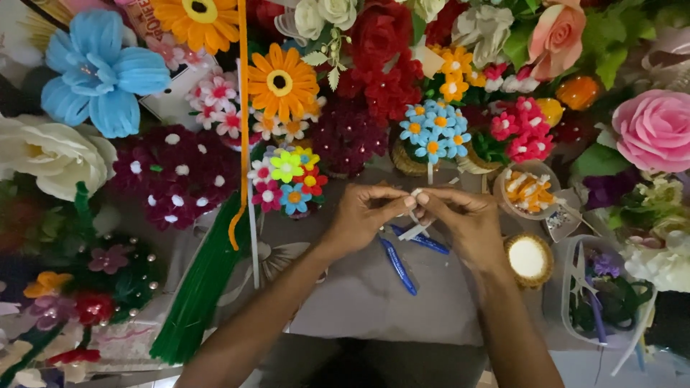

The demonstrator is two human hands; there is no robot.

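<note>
At the middle of the worktop (374,302), the two hands meet fingertip to fingertip. The left hand (363,215) and the right hand (463,223) both pinch a small white piece (415,194) between thumb and forefinger, held just above the grey surface; a thin white stick (415,228) hangs down from it between the palms. What the piece is exactly is too small to tell. Under the hands lie blue pens (399,266), one slanting toward the near edge and another partly hidden beneath the right hand.

Around them the worktop is crowded with craft flowers. Just beyond the fingers stands a small bunch of blue daisies (433,129) in a woven pot, and to the left of it a mixed bunch of bright little flowers (287,179). A bundle of green fuzzy wires (198,287) lies along the left side, with an orange fuzzy wire (243,122) running up beside it. To the right of the right hand sits a round gold-rimmed dish (529,259), and near it a clear tub (600,294) holding green and purple bits.
</note>
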